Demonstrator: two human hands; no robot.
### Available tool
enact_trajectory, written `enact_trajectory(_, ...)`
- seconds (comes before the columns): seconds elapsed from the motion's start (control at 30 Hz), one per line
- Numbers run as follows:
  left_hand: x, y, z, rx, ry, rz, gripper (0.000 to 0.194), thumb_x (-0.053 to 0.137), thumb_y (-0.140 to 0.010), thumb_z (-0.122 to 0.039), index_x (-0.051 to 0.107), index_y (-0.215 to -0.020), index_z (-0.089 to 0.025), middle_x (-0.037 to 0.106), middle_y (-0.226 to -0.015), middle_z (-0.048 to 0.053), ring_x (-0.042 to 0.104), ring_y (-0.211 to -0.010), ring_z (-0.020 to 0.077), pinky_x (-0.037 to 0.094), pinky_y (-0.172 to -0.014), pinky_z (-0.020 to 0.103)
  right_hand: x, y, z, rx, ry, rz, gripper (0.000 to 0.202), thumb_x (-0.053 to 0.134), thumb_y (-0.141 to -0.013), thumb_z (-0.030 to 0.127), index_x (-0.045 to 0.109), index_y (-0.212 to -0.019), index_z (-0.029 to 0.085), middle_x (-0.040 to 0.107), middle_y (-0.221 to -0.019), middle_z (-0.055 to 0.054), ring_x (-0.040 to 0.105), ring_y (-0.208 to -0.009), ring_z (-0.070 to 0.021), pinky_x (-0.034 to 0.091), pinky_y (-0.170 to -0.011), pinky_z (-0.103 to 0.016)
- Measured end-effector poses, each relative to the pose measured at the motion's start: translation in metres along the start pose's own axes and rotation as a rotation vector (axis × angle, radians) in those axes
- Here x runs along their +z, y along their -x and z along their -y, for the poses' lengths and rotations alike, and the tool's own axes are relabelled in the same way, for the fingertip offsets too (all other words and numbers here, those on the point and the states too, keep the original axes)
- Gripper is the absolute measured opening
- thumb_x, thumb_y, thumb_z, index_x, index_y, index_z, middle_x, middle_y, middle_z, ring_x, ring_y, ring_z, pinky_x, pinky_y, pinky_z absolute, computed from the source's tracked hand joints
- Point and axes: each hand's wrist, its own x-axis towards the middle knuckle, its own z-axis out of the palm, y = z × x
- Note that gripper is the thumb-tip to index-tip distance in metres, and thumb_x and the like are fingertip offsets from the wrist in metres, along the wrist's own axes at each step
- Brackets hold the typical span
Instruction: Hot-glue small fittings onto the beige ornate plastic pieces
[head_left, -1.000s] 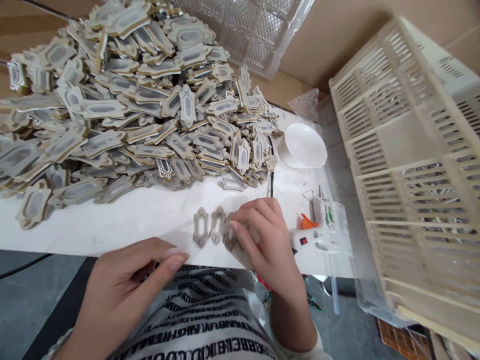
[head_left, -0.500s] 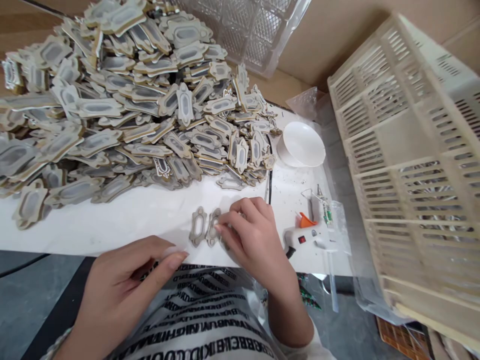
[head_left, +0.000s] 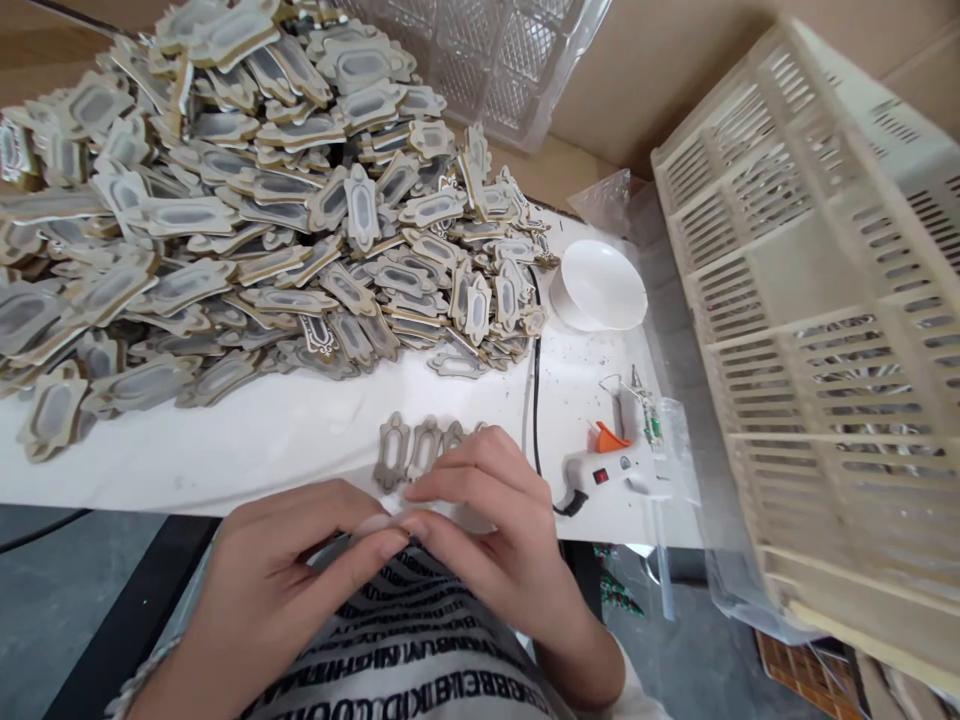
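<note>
1. Grey frame pieces (head_left: 391,452), each a flat, elongated ring with pointed ends, stand side by side in a short row near the front edge of a white table (head_left: 300,430). The right-hand end of the row is partly hidden by the right hand (head_left: 499,520).
2. Left hand (head_left: 281,560): thumb and index finger are pinched together on a small whitish, translucent piece (head_left: 373,523), just in front of the row. The other fingers are tucked behind and cannot be seen clearly.
3. Right hand: fingers are curled, with the thumb tip close to the left thumb tip and the index fingertip just above, beside the whitish piece. Whether they grip it cannot be told.
4. Behind the row, a large pile (head_left: 277,215) of similar frames with grey centres and tan edges covers the left and middle of the table.
5. To the right of the pile sits a white bowl (head_left: 598,287), with a black cable (head_left: 535,400) running between the two.
6. Nearer the front, on the right, lies a white glue gun (head_left: 619,470) with a red switch and an orange part.
7. At the far right, a cream slatted crate (head_left: 806,275) stands tilted. A clear plastic tray (head_left: 487,60) with square compartments is at the top, behind the pile.
8. Below the hands shows a pale shirt (head_left: 420,650) with dark lettering.
</note>
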Motion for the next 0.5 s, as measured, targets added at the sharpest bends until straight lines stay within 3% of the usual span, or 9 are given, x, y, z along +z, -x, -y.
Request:
enact_trajectory(0.2,-0.002,-0.003,-0.001,0.034,-0.029,0.005,0.019,0.067,-0.092,-0.026,0.072,-0.073,-0.026,0.074,-0.066,-0.009,0.067,-0.051,0.0062,0.052,-0.053,0.008,-0.006,0.003,-0.005,0.009,-0.027,-0.065,0.008,0.063,-0.100,0.018,0.066,-0.095,0.023,0.071,-0.088,0.001,0.062,-0.084,-0.0154,0.050,-0.077,-0.032)
enact_trajectory(0.33,-0.007,0.000,0.003,0.014,-0.082,-0.018,0.020,0.066,-0.093,-0.027,0.074,-0.075,-0.027,0.076,-0.068,-0.008,0.070,-0.053,0.0069,0.053,-0.055,0.008,-0.023,0.004,-0.013,0.091,0.236,-0.110,0.015,0.052,-0.103,0.014,0.059,-0.092,0.022,0.066,-0.088,-0.001,0.057,-0.085,-0.0176,0.045,-0.078,-0.033)
enact_trajectory(0.5,-0.006,-0.001,0.006,0.015,-0.120,-0.073,0.020,0.067,-0.091,-0.027,0.073,-0.073,-0.029,0.076,-0.066,-0.011,0.069,-0.050,0.0054,0.051,-0.052,0.006,-0.031,0.004,-0.019,0.060,0.588,0.072,0.017,0.048,-0.105,0.017,0.061,-0.093,0.021,0.067,-0.094,-0.005,0.054,-0.091,-0.0229,0.043,-0.080,-0.037)
